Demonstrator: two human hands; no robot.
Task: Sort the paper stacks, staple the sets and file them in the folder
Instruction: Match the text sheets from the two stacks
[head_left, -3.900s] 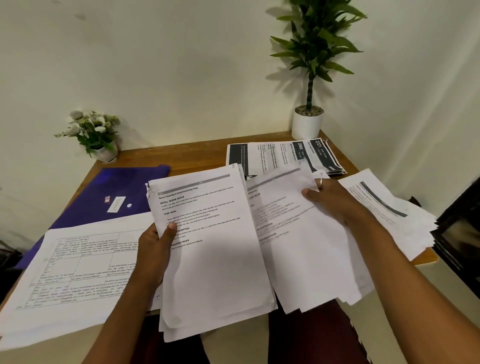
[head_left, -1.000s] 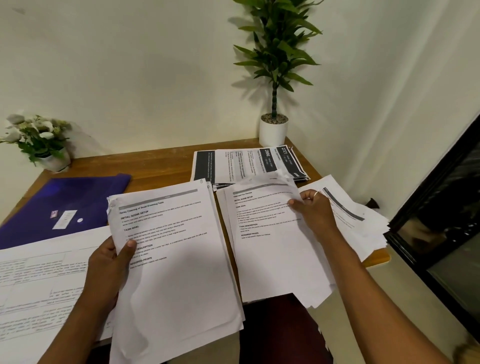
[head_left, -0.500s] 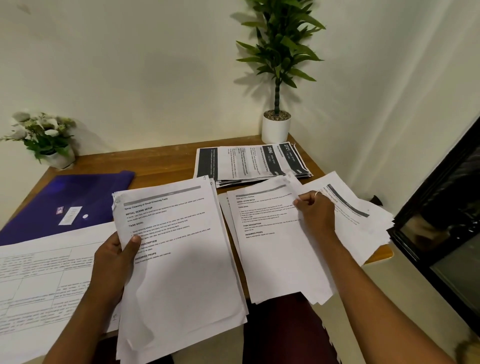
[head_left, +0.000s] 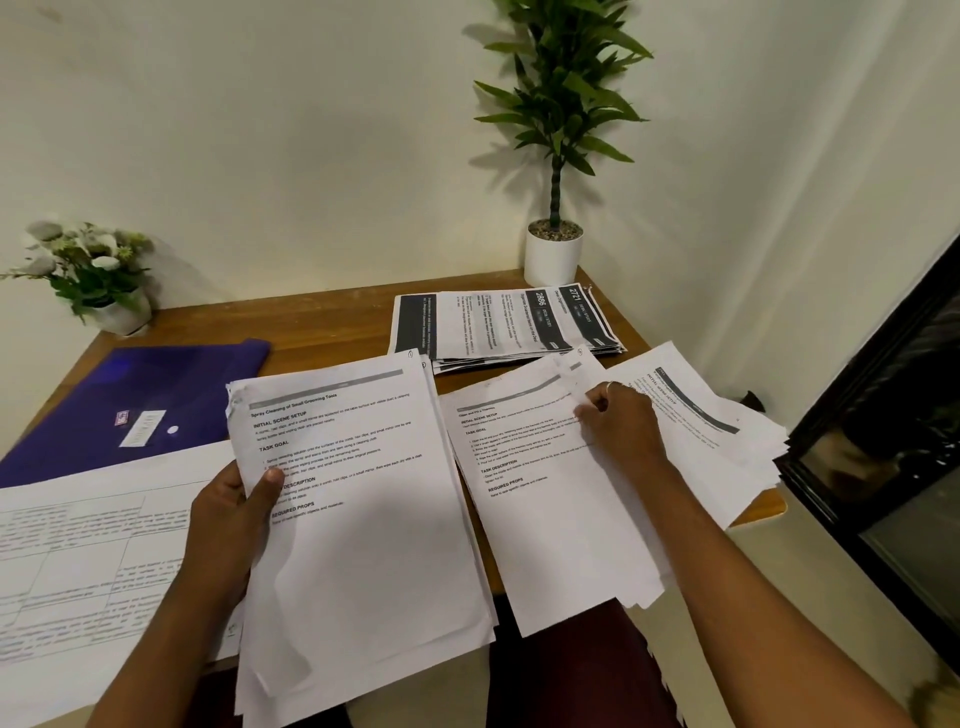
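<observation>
Surface: brown wooden surface set against a cream wall, carrying all the papers.
Tall plant: green leafy plant in a white round pot, far right corner.
Gridded sheets: wide white sheets printed with table grids, at the near left edge, overlapping the folder's near side.
Folder: purple plastic folder lying flat towards the left edge, white label on top.
Held stack: white printed paper stack, raised over the near edge at the middle.
Second stack: white printed paper pile, just right of it, overhanging the near edge.
Fanned sheets: loose white sheets with a grey band, spread over the right edge.
Banded stack: black-banded printed stack, in front of the pot.
Flowers: white flowers in a small pot, far left corner.
Left hand: thumb on the held stack's face, fingers beneath, clamped on its left edge.
Right hand: fingers curled together on the paper pile's far right corner, pinching the lifted top sheet.
Ring: thin silver ring on the right hand.
</observation>
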